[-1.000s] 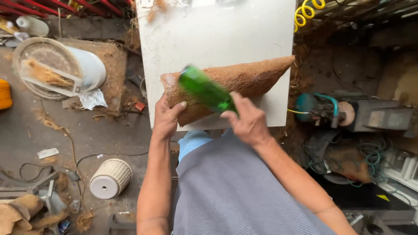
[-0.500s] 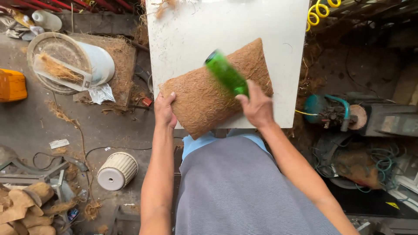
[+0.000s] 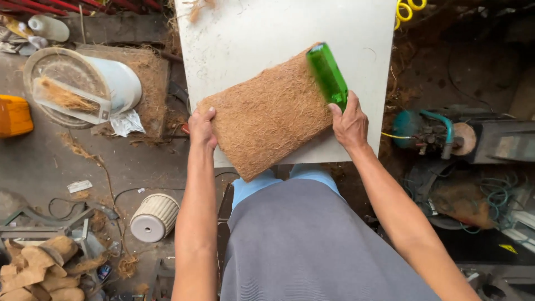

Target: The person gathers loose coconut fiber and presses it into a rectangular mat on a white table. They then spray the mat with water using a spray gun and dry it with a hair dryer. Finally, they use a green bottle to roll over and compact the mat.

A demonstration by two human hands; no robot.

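A brown coir fibre mat lies flat and askew on a white table top, its near corner hanging over the front edge. My left hand presses on the mat's left edge. My right hand grips the base of a green glass bottle, which lies along the mat's right edge, neck end pointing away from me.
Left on the floor stand a white bucket with a round sieve, an orange container, a small ribbed white pot and coir scraps. Right of the table sit a teal machine and coiled cords.
The mat has gone from steeply tilted, edge toward me, to lying flat on the table. The bottle moved from the mat's middle to its right edge; my hands spread apart.
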